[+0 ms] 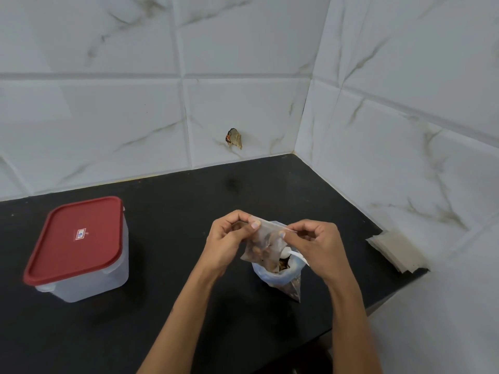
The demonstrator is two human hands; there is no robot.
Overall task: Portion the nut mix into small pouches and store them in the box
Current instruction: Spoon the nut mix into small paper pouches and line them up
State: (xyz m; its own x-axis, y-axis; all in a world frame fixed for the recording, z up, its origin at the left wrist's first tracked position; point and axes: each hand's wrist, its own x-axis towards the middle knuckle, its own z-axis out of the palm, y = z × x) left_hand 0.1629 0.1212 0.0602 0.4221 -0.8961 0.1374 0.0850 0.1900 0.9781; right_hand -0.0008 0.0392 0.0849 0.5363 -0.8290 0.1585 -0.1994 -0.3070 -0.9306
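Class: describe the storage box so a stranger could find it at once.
Start at the black counter under the marbled tile wall. On its left side, well away from both hands, stands the box, a clear plastic tub. Its closed red lid with a small central sticker sets it apart from the soft clear bags.

spoon (290, 253): mostly hidden | box (89, 276) contents: unclear | forearms: cut off

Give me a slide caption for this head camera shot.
Both hands pinch a small clear nut-filled pouch over the black counter.
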